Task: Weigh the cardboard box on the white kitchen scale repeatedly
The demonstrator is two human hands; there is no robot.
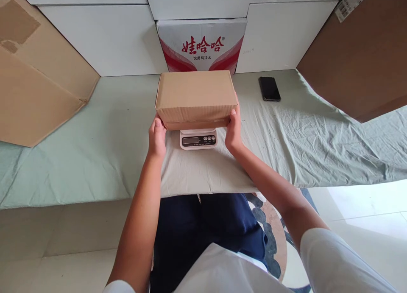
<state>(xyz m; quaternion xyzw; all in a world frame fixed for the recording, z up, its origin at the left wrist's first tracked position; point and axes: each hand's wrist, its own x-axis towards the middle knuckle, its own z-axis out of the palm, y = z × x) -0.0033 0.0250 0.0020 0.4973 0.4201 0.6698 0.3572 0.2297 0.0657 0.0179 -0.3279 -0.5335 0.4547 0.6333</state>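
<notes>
A closed brown cardboard box (194, 96) sits over a small white digital scale (198, 139) on the cloth-covered table (95, 157). My left hand (157, 137) grips the box's near left corner. My right hand (233, 129) grips its near right corner. Only the scale's front panel with the dark display and buttons shows below the box. Whether the box rests on the scale or hovers just above it cannot be told.
A black phone (269, 88) lies at the back right. A white and red printed carton (202, 45) stands behind the box against the white wall. Large cardboard sheets lean at the left (34, 68) and right (362, 55).
</notes>
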